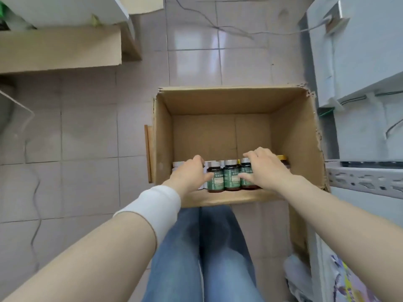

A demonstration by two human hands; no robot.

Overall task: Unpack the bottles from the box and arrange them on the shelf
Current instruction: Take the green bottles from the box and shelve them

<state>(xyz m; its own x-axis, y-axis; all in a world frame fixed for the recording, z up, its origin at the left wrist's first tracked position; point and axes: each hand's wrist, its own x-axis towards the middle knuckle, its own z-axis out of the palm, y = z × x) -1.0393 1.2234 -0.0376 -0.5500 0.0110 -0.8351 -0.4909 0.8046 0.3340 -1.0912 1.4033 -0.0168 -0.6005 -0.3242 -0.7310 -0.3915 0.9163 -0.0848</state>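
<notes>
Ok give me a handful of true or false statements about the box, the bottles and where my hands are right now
1. The bottles stand along the near wall of the cardboard box. True.
2. The far part of the box floor is full of bottles. False: it is bare cardboard.
3. Both the left hand and right hand reach into the box. True.
4. The middle bottles carry red labels. False: their labels are green.
5. The box sits on a tiled floor. True.

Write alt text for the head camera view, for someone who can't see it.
Both hands, left hand and right hand, reach into an open cardboard box on a tiled floor, closing around a row of green-labelled bottles at its near side.
</notes>
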